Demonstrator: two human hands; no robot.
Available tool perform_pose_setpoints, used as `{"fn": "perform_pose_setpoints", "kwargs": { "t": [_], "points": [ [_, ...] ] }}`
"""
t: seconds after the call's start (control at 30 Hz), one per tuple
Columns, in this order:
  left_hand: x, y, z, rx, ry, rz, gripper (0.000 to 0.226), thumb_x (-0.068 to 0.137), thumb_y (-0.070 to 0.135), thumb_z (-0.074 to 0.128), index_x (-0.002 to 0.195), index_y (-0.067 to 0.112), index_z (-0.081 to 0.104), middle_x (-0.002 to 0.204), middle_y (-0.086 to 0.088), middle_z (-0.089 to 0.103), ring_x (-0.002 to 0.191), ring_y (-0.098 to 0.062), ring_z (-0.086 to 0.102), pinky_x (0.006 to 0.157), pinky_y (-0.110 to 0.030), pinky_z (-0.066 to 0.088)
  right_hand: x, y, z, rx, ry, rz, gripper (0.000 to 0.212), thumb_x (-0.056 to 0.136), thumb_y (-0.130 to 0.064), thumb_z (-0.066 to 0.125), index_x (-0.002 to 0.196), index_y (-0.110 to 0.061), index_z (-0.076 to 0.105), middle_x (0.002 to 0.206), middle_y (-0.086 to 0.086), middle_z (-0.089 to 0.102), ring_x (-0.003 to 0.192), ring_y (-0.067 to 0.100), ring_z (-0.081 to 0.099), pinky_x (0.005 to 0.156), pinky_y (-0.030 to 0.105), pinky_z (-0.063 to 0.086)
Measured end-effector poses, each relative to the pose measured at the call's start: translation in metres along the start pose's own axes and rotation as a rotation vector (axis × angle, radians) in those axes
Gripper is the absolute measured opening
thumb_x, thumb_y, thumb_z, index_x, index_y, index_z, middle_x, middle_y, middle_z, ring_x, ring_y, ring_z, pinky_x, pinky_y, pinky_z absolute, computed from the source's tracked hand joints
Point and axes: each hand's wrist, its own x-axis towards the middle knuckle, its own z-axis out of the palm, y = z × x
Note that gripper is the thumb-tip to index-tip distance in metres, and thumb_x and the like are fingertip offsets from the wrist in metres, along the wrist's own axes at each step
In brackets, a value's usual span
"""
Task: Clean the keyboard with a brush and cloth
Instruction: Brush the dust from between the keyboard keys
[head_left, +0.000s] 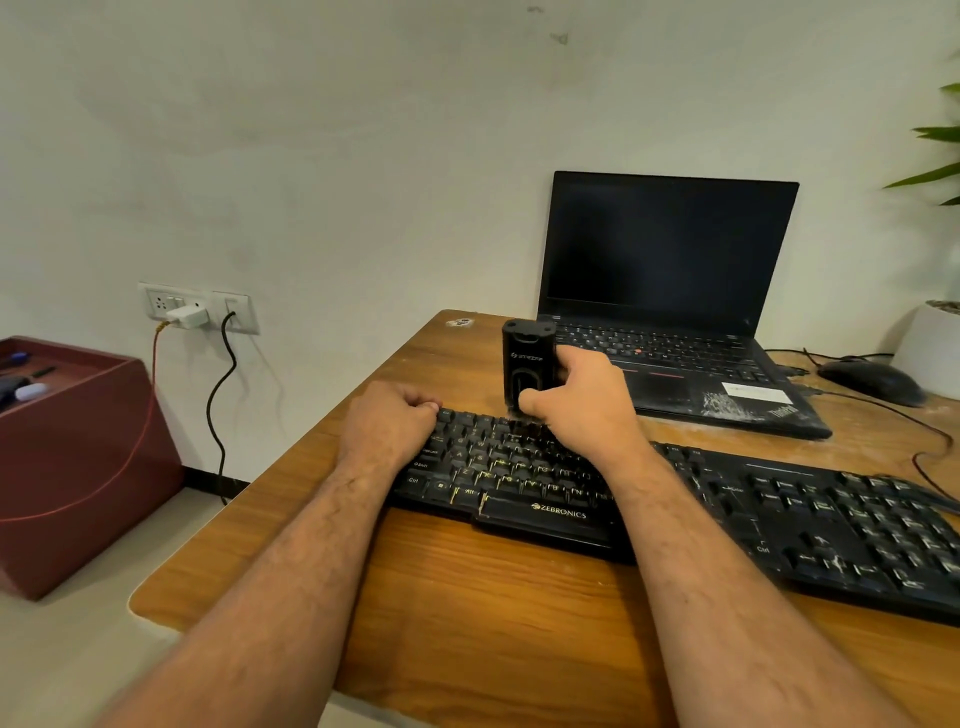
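- Keyboard, a black full-size plastic one with pale legends (675, 499), lies flat on the brown wood-grain table (467, 597). Its long axis runs from the table's left edge, by the left hand, across to the lower right, and its spacebar side faces the person.
- Beyond it an open black laptop (670, 291) stands with a dark screen, and pale dust shows on its palm rest.
- Left hand (387, 426) rests at the keyboard's far-left corner with fingers curled; whether it grips the edge or only steadies it I cannot tell.
- Right hand (582, 405) grasps a black, upright block-shaped cleaning brush (524, 364). The brush's lower end meets the top key rows, handle pointing up and slightly away.
- To do this step well, judging by the dusty keys further right: keep the left hand pinning the board, sweep along the rows towards one end, and work the bristles into the gaps with light pressure so no keycaps lift.
- No cloth is in sight.
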Motion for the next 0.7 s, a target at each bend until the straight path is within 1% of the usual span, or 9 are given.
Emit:
{"fn": "perform_pose_setpoints", "kwargs": {
  "t": [0.1, 0.13, 0.2, 0.27, 0.37, 0.4, 0.5, 0.6, 0.7],
  "points": [
    [0.0, 0.0, -0.001, 0.033, 0.002, 0.025, 0.024, 0.098, 0.031, 0.061, 0.116, 0.021, 0.074, 0.116, -0.002, 0.071, 0.095, -0.01, 0.053, 0.091, -0.028, 0.041, -0.002, 0.001, -0.004, 0.045, -0.094, 0.005, 0.034, 0.078, -0.013, 0.078, 0.108, -0.026, 0.071, 0.096, -0.009, 0.074, 0.087, 0.006, 0.069, 0.065, 0.02, 0.05],
    [0.0, 0.0, -0.001, 0.036, 0.001, 0.027, 0.024, 0.098, 0.031, 0.061, 0.115, 0.022, 0.074, 0.117, -0.002, 0.071, 0.095, -0.01, 0.052, 0.092, -0.028, 0.041, -0.002, 0.002, -0.002, 0.032, -0.09, 0.014, 0.034, 0.078, -0.014, 0.078, 0.108, -0.027, 0.07, 0.097, -0.008, 0.074, 0.088, 0.007, 0.069, 0.067, 0.021, 0.051],
    [0.001, 0.0, -0.001, 0.031, -0.006, 0.024, 0.022, 0.098, 0.03, 0.061, 0.113, 0.024, 0.075, 0.116, -0.001, 0.071, 0.096, -0.01, 0.053, 0.09, -0.029, 0.041, -0.001, 0.003, 0.0, -0.007, -0.009, 0.023, 0.031, 0.077, -0.016, 0.078, 0.104, -0.028, 0.069, 0.098, -0.006, 0.073, 0.091, 0.011, 0.068, 0.072, 0.027, 0.054],
    [0.0, 0.001, 0.0, 0.046, -0.01, 0.027, 0.02, 0.098, 0.03, 0.06, 0.111, 0.025, 0.075, 0.113, 0.001, 0.071, 0.094, -0.009, 0.053, 0.084, -0.027, 0.04, 0.001, 0.003, 0.0, 0.003, 0.008, 0.011, 0.032, 0.076, -0.017, 0.079, 0.104, -0.028, 0.069, 0.098, -0.006, 0.073, 0.092, 0.012, 0.067, 0.076, 0.029, 0.056],
    [0.001, 0.001, 0.0, 0.056, -0.01, 0.032, 0.018, 0.098, 0.03, 0.06, 0.107, 0.028, 0.076, 0.106, 0.004, 0.07, 0.091, -0.009, 0.054, 0.08, -0.027, 0.039, -0.001, 0.002, -0.001, 0.063, -0.117, -0.003, 0.038, 0.078, -0.013, 0.079, 0.114, -0.023, 0.07, 0.1, -0.007, 0.074, 0.093, 0.01, 0.069, 0.077, 0.027, 0.056],
    [0.002, 0.0, 0.0, 0.054, -0.011, 0.031, 0.018, 0.098, 0.03, 0.06, 0.106, 0.029, 0.076, 0.105, 0.004, 0.069, 0.091, -0.009, 0.054, 0.08, -0.027, 0.039, 0.0, 0.003, 0.0, 0.047, -0.113, -0.001, 0.038, 0.078, -0.013, 0.079, 0.114, -0.024, 0.07, 0.101, -0.007, 0.074, 0.093, 0.012, 0.069, 0.078, 0.029, 0.057],
    [0.001, -0.001, 0.001, 0.052, -0.007, 0.032, 0.018, 0.098, 0.03, 0.06, 0.106, 0.028, 0.076, 0.101, 0.006, 0.067, 0.092, -0.009, 0.055, 0.081, -0.028, 0.039, 0.004, 0.004, 0.003, 0.025, -0.008, 0.013, 0.036, 0.076, -0.014, 0.079, 0.109, -0.024, 0.07, 0.099, -0.005, 0.073, 0.093, 0.014, 0.069, 0.078, 0.032, 0.058],
    [0.001, 0.0, 0.002, 0.054, 0.012, 0.035, 0.016, 0.097, 0.029, 0.061, 0.101, 0.029, 0.076, 0.093, 0.009, 0.064, 0.092, -0.01, 0.055, 0.08, -0.027, 0.039, 0.005, -0.002, 0.009, 0.132, -0.064, 0.009, 0.039, 0.075, -0.012, 0.08, 0.112, -0.02, 0.071, 0.101, -0.005, 0.075, 0.096, 0.012, 0.07, 0.082, 0.031, 0.058],
    [0.001, 0.0, 0.002, 0.049, 0.024, 0.038, 0.015, 0.097, 0.028, 0.061, 0.097, 0.031, 0.076, 0.088, 0.01, 0.063, 0.093, -0.011, 0.057, 0.079, -0.027, 0.039, 0.007, -0.008, 0.023, 0.061, -0.082, 0.004, 0.038, 0.073, -0.018, 0.081, 0.11, -0.023, 0.072, 0.1, -0.003, 0.074, 0.096, 0.017, 0.068, 0.082, 0.032, 0.057]
  ]
}}
